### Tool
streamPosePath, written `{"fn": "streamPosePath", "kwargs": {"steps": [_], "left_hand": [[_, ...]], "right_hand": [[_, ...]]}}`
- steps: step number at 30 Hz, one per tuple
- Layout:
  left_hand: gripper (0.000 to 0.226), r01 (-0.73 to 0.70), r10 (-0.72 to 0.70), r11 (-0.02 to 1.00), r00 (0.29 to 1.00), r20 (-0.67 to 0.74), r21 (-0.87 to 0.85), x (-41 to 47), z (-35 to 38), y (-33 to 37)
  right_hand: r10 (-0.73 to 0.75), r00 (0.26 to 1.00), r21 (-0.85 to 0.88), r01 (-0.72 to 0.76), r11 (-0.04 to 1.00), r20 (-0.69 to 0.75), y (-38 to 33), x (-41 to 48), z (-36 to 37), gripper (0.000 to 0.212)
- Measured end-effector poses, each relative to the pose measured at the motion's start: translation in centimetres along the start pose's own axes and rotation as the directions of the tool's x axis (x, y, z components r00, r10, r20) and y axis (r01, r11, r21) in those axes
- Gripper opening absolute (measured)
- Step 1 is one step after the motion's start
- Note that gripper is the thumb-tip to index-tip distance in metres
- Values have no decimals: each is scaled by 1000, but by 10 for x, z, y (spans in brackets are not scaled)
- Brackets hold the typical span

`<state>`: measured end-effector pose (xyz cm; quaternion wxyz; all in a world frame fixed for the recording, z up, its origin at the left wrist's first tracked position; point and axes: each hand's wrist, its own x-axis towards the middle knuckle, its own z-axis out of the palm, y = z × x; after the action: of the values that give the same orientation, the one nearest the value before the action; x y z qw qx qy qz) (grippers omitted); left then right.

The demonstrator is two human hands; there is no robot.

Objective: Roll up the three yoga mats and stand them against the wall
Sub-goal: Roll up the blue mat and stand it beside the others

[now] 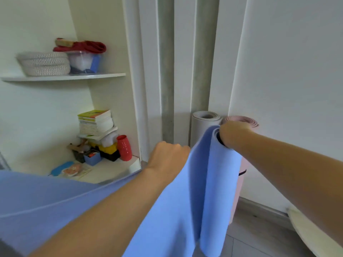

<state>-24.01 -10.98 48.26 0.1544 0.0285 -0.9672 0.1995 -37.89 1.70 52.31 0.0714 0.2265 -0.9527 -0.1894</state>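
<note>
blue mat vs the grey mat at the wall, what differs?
Colour: the blue mat is light blue, the grey mat pale grey.
Roll: the blue mat is part rolled, a loose sheet trailing left; the grey mat is fully rolled.
Hold: the left hand grips the blue mat's sheet, the right hand its top; the grey mat stands untouched at the wall.
Both are upright.

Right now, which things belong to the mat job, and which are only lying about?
Job: blue mat, gripped by left hand and right hand; grey mat and pink mat, standing at the wall.
Lying about: basket, books, red cup, red cloth.
</note>
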Motion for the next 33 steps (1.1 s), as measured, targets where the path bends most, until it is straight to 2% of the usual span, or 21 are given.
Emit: {"fn": "streamPosePath", "kwargs": {"steps": [2,4,6,9,14,17,19,21,22,24,25,26,27,29,33], "left_hand": [[31,-12,9,999,998,69,37,-5,-2,7],[47,-69,69,997,998,13,-35,-4,19,13],[44,-48,48,999,999,19,-23,-8,25,25],[18,-9,15,991,999,38,-137,-1,26,35],[41,148,-70,912,975,210,-382,14,21,40],[40,217,-92,832,961,260,-511,29,24,36],[33,243,-91,744,960,266,-623,45,24,35],[29,248,-59,662,958,280,-707,58,23,36],[35,247,-25,649,952,304,-720,64,21,37],[50,205,89,702,925,370,-682,74,19,44],[41,163,148,737,908,392,-656,78,19,49],[23,126,183,758,900,396,-639,81,18,55],[21,120,188,764,899,396,-634,82,18,59],[32,140,176,751,899,400,-645,82,17,66],[24,139,224,733,875,429,-665,65,15,78]], "right_hand": [[-20,1000,-64,19,998,-1,-2,-4,0,41],[-34,996,-72,40,997,87,-5,-12,20,39],[1,991,-26,3,1000,136,-6,-21,34,37],[37,992,25,-41,999,121,2,-26,37,35],[17,994,39,-21,999,106,1,-36,43,34],[42,994,73,-50,996,98,2,-40,49,33],[61,993,97,-70,993,100,8,-48,53,30],[68,992,116,-80,990,103,14,-59,55,28],[67,993,122,-80,989,102,16,-65,56,27],[63,994,128,-74,989,88,19,-77,57,26],[63,995,126,-73,989,82,20,-82,58,25],[70,994,124,-80,989,80,22,-87,59,24],[77,994,126,-85,988,73,24,-91,60,23],[99,994,136,-106,985,54,28,-98,63,22],[178,981,223,-191,956,79,39,-105,63,20]]}}
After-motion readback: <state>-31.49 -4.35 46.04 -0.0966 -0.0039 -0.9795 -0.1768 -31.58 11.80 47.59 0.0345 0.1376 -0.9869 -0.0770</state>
